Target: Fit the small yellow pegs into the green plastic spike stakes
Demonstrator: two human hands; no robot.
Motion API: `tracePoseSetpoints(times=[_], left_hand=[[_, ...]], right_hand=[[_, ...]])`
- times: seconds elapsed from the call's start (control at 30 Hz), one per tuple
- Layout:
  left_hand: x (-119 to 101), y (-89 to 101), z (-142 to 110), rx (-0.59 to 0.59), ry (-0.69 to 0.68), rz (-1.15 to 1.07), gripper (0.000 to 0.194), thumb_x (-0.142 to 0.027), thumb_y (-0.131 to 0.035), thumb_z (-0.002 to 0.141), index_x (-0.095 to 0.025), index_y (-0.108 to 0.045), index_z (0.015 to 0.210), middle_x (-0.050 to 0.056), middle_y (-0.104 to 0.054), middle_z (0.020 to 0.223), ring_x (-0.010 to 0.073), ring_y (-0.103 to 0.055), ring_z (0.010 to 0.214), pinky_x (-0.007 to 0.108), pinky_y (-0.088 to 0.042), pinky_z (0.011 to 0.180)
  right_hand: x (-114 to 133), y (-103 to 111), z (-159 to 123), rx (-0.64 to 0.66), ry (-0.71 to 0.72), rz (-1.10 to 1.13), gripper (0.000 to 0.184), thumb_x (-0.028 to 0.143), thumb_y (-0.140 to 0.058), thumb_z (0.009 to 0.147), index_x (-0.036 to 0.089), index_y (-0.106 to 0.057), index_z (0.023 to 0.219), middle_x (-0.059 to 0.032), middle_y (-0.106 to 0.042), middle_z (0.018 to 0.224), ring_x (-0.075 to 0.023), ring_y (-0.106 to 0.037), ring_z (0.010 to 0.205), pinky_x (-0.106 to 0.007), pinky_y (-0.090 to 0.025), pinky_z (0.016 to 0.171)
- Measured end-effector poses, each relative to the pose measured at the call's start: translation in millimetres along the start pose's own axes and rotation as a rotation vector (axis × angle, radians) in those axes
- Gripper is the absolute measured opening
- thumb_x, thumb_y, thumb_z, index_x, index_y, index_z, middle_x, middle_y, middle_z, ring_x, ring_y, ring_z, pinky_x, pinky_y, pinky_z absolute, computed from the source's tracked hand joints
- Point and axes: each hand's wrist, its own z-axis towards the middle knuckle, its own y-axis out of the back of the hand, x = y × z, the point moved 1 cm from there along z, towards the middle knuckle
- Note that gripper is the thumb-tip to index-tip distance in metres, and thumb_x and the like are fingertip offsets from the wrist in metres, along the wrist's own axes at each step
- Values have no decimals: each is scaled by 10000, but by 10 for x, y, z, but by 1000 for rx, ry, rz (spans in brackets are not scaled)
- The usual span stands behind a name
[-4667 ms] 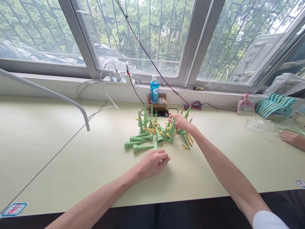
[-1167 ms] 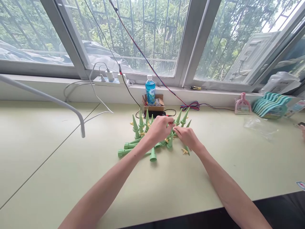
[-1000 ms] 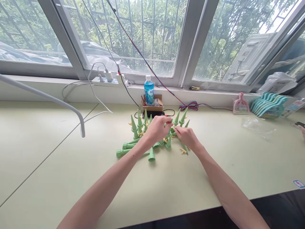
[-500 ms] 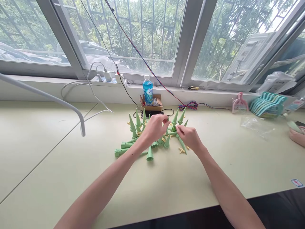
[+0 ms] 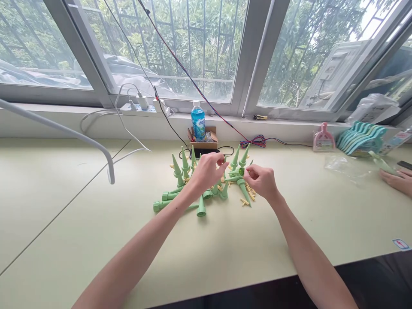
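Green plastic spikes with wide collared ends, like plant watering spikes, stand and lie in a cluster on the table. My right hand (image 5: 262, 182) pinches the rim of one green spike (image 5: 240, 171), whose open round end faces me while its point is to the left. My left hand (image 5: 209, 171) hovers over the middle of the cluster, thumb and fingers curled together; what they hold, if anything, is hidden. Small yellow T-shaped pieces (image 5: 245, 201) are scattered among the spikes. In front, another green spike (image 5: 201, 210) lies with its open end towards me.
Behind the cluster, a blue-liquid bottle (image 5: 198, 122) stands at a small cardboard box (image 5: 212, 145). A coiled cable (image 5: 257, 140) lies nearby. To the right are a pink dustpan (image 5: 323, 139), teal dustpans (image 5: 362, 139), clear plastic (image 5: 347, 167) and another person's hand (image 5: 397, 180).
My right hand has shifted right, and the green spike's open end has moved with it. My left hand stays almost in place. The other person's hand has come further into view.
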Motion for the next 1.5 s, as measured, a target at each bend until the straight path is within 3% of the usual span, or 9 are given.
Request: tracePoseSetpoints(times=[0.17, 0.3, 0.4, 0.53, 0.67, 0.87, 1.2, 1.33, 1.5], left_hand=[[-4, 45, 13, -8, 12, -11, 247, -341, -610, 890, -162, -612, 720, 11, -664, 722, 125, -530, 575, 262, -400, 629], [-59, 193, -44, -115, -24, 0, 333, -416, -577, 918, -162, -601, 704, 6, -623, 659, 121, -510, 566, 250, -390, 595], [-99, 290, -230, -162, -75, -14, 310, -376, -555, 942, -167, -609, 720, 1, -613, 666, 105, -477, 548, 233, -384, 577], [-61, 274, -647, -33, -184, -96, 253, -327, -548, 951, -175, -635, 767, -4, -617, 687, 85, -423, 517, 212, -366, 533], [48, 145, -1017, 102, -114, -171, 181, -326, -553, 945, -187, -637, 1024, -3, -657, 752, 71, -371, 468, 202, -390, 508], [106, -60, -1253, 144, -100, -188, 430, -398, -632, 885, -221, -535, 1264, 4, -692, 864, 61, -356, 454, 205, -382, 500], [38, -85, -1332, 94, -56, -196, 235, -289, -595, 911, -200, -643, 1122, -63, -504, 578, 72, -357, 455, 199, -342, 506], [61, -105, -1334, 53, -15, -215, 191, -317, -592, 907, -189, -652, 1036, -68, -447, 550, 75, -321, 455, 207, -325, 495], [100, -109, -1324, 44, 94, -280, 163, -337, -618, 883, -193, -618, 960, -87, -358, 528, 78, -311, 465, 203, -309, 475]], right_hand=[[-37, 88, 47, 47, -135, 136, 145, 235, -595, 774, 174, -574, 645, 66, -406, 467, -78, -341, 431, -217, -321, 459], [-75, 192, 87, 163, -277, 258, 167, 255, -609, 768, 165, -587, 630, 47, -464, 470, -79, -391, 407, -213, -299, 412], [-99, 310, 113, 274, -375, 339, 158, 254, -621, 767, 163, -597, 640, 55, -463, 446, -75, -393, 376, -202, -285, 377], [-99, 423, 129, 423, -426, 480, 152, 259, -632, 778, 153, -617, 671, 74, -431, 416, -61, -363, 355, -191, -276, 368], [37, 265, 81, 644, -406, 634, 148, 250, -628, 774, 145, -619, 671, 83, -427, 398, -52, -356, 336, -184, -281, 356], [374, -186, -115, 884, -420, 732, 138, 239, -597, 783, 154, -603, 675, 82, -469, 406, -55, -388, 325, -171, -323, 337], [529, -250, -244, 812, -326, 687, 201, 289, -607, 813, 162, -575, 661, 67, -454, 455, -62, -393, 375, -179, -301, 363], [491, -180, -208, 577, -159, 554, 265, 306, -579, 834, 163, -557, 612, 27, -487, 542, -80, -404, 476, -208, -316, 445], [255, -170, -168, 213, -106, 240, 327, 308, -533, 865, 186, -497, 564, 51, -367, 470, -87, -316, 443, -230, -287, 455]])
